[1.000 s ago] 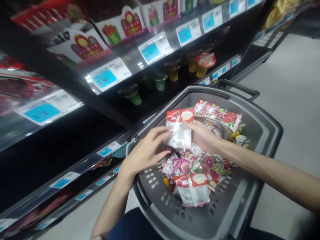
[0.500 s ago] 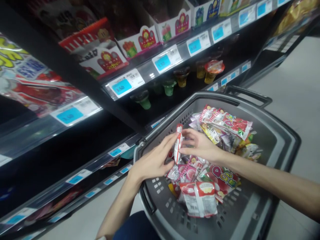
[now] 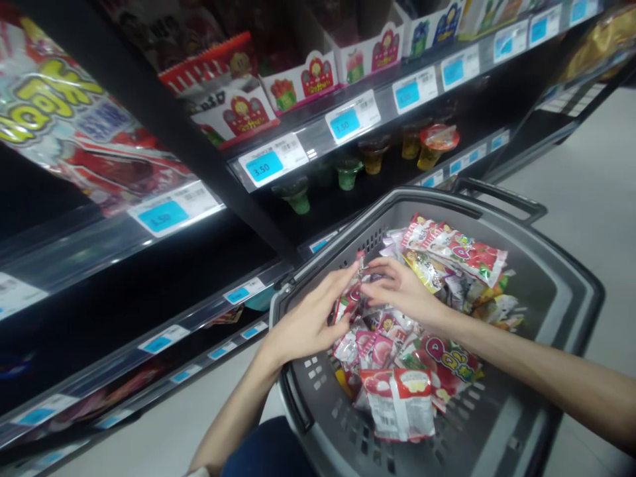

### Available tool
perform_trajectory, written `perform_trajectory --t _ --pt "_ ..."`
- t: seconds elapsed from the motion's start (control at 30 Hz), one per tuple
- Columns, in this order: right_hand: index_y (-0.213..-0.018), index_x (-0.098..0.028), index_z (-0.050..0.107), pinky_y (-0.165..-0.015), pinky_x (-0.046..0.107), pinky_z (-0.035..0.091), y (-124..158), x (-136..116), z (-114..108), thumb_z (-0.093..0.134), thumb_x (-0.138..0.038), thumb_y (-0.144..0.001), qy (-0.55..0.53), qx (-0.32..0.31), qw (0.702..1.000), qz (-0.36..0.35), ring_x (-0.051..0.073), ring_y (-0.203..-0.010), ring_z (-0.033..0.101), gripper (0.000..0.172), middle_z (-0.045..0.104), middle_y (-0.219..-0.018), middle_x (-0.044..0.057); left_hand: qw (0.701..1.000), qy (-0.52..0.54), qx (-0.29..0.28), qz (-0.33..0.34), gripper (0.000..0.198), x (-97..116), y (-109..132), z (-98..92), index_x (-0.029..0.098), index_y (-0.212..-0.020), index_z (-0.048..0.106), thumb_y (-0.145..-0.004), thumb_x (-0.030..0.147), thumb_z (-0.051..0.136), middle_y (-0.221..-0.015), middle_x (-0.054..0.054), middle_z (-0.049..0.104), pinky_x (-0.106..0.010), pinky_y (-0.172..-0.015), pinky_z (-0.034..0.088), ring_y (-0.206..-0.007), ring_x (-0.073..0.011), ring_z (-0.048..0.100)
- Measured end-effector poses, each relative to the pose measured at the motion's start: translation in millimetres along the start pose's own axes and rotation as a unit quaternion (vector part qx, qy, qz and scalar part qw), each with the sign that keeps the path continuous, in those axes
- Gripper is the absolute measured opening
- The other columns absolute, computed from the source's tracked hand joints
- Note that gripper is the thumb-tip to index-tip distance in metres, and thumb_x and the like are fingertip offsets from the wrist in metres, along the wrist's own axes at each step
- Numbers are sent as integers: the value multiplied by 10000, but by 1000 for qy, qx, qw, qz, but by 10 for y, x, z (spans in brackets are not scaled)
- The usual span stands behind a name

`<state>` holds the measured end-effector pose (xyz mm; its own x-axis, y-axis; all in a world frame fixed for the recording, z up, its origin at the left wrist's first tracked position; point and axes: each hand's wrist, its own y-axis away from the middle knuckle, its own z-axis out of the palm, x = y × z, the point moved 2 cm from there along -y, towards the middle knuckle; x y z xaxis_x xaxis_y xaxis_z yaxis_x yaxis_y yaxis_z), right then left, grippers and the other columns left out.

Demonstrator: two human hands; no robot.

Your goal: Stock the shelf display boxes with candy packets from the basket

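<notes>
Inside a grey shopping basket, my left hand reaches over the left side with fingers stretched and thumb apart. My right hand faces it from the right, fingers loosely bent and spread. Between the two stands a red candy packet, on edge and partly hidden by my left fingers, which lie close against it. Several candy packets fill the basket: a red-and-white one lies back-side up in front, a strawberry gummy packet is on top at the far side, and pink ones lie in the middle.
Store shelves run along the left, with blue price tags on their edges. Candy boxes line the upper shelf, and jelly cups stand below. A large candy bag is at left. The basket handle juts out at the far end.
The red packet has turned and sunk lower between my hands, and my right fingers have come away from it. The view has shifted slightly, moving the shelves right.
</notes>
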<state>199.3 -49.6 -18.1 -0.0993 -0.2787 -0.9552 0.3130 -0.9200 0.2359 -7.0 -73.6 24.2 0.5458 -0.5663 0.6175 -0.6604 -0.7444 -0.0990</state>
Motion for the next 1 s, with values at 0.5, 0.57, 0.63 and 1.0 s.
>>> perform_trajectory --t 0.5,0.57,0.63,1.0 --pt "-908 -177 731 -556 276 555 33 -175 36 759 -560 -821 3 -15 999 51 152 -669 652 394 732 -835 74 985 148 36 -85 1057 -87 108 -12 328 -1644 -36 -871 194 671 -1683 -111 262 -620 -1191 416 -1549 -358 290" --pt "-909 -180 734 -531 270 543 31 -184 34 765 -565 -811 4 -10 999 44 147 -642 635 399 725 -806 63 982 161 35 -91 1051 -96 96 -1 335 -1643 -39 -880 207 672 -1679 -119 267 -611 -1150 473 -1524 -362 343" --pt "-908 -185 732 -521 264 534 27 -188 24 746 -577 -825 4 -1 999 35 137 -628 615 401 713 -793 49 977 183 30 -105 1052 -101 87 8 345 -1639 -61 -891 226 670 -1665 -134 295 -582 -1079 549 -1460 -355 449" --pt "-1123 -195 680 -1035 460 528 50 -234 28 927 -247 -614 -50 -103 993 21 228 -1060 695 569 738 -1147 75 926 335 95 -146 1098 -76 81 -10 362 -1633 -44 -865 236 730 -1630 -166 360 -490 -974 629 -1259 -318 646"
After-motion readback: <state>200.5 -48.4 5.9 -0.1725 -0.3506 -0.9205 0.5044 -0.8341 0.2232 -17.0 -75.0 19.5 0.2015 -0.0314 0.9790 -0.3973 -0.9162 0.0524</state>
